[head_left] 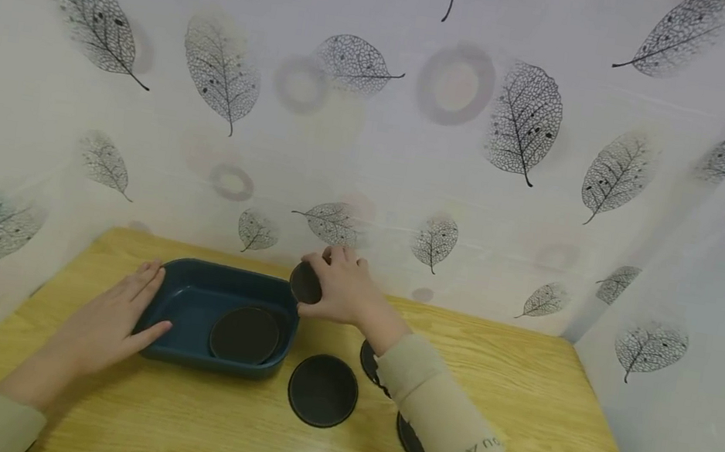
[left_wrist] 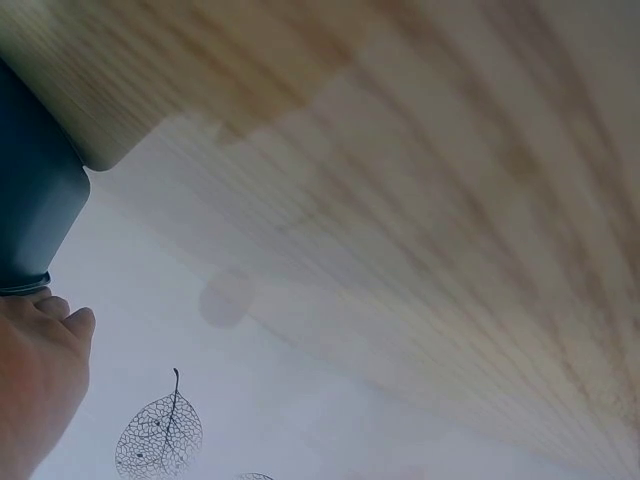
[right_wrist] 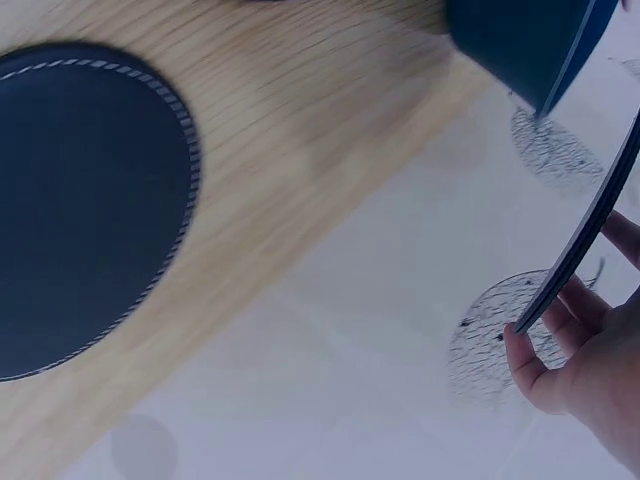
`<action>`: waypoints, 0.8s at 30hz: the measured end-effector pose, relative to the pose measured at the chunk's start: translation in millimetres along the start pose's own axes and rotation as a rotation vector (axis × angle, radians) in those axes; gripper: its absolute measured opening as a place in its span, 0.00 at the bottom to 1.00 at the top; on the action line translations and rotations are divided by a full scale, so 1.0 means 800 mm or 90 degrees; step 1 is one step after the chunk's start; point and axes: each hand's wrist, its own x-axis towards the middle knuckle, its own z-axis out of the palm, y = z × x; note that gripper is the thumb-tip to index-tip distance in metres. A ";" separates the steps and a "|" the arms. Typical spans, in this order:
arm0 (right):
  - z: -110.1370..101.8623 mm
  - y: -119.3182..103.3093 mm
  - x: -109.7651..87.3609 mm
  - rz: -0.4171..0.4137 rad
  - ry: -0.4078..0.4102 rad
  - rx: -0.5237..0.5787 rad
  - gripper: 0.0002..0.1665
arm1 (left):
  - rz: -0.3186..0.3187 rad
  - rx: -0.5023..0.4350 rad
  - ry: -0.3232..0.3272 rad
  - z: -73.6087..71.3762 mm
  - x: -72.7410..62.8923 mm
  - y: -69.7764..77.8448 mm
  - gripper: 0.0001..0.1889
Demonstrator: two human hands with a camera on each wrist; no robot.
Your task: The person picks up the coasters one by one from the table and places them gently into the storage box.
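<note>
In the head view my right hand (head_left: pixel 346 290) grips a round black coaster (head_left: pixel 306 282) by its edge, tilted above the right end of a dark blue tray (head_left: pixel 211 364). The right wrist view shows that coaster (right_wrist: pixel 585 235) edge-on between the thumb and fingers of the hand (right_wrist: pixel 590 350). Inside the tray, toward its right side, lies another black coaster (head_left: pixel 245 335). My left hand (head_left: pixel 110 317) rests against the tray's left end with its fingers straight. In the left wrist view, part of the hand (left_wrist: pixel 40 370) touches the tray's rim.
On the wooden table (head_left: pixel 198 428), a black coaster (head_left: pixel 323 390) lies right of the tray. Two more, one coaster (head_left: pixel 370 360) and a nearer coaster (head_left: pixel 411 440), are partly hidden by the right forearm. A leaf-patterned white sheet (head_left: pixel 375 142) hangs behind the table.
</note>
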 end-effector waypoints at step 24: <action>-0.001 -0.084 0.009 -0.149 0.030 -0.108 0.51 | -0.001 0.005 0.002 0.002 0.000 -0.001 0.47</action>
